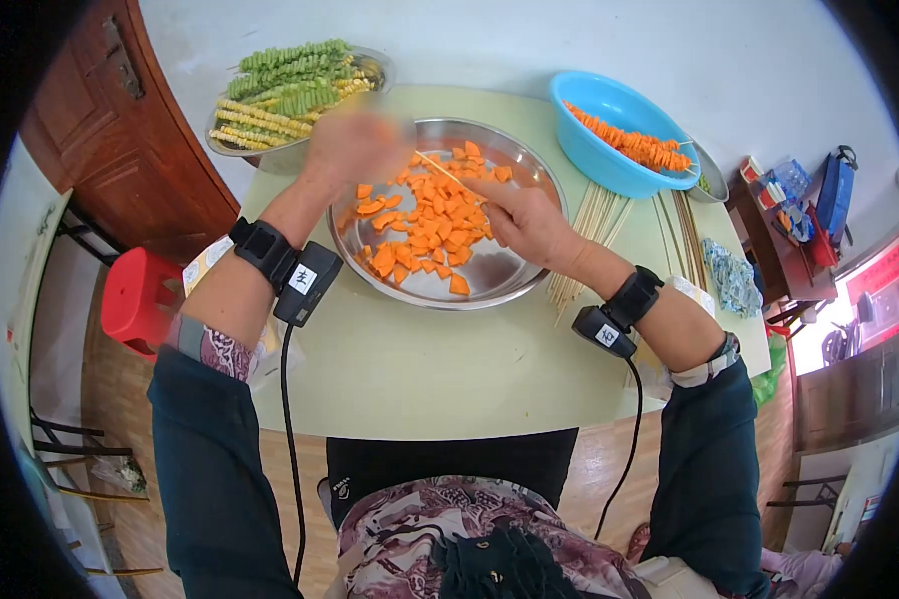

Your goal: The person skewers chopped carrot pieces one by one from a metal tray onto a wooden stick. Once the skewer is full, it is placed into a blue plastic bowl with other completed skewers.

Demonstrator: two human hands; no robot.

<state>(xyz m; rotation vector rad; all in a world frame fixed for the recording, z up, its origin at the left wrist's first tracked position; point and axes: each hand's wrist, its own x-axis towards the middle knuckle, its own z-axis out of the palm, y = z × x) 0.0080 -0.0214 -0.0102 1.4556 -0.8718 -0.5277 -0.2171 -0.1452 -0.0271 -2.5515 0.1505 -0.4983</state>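
The hands are apart over the steel basin [491, 268], a thin bamboo skewer [443, 169] spanning the gap between them. The right hand [531, 226] is clamped on the skewer's near end, while the left hand [360, 145] is at its other end, too blurred to tell whether it grips anything. Beneath the skewer, cut carrot pieces [440, 215] lie loose across the basin, which rests on the pale green worktop [420, 369]. Behind the left hand, a metal bowl [288, 160] holds threaded green vegetable slices [295, 72] and yellow ones [262, 120]. To the right, a blue plastic tub [609, 180] contains threaded carrot [634, 142], with loose bamboo sticks [591, 228] lying just in front of it.
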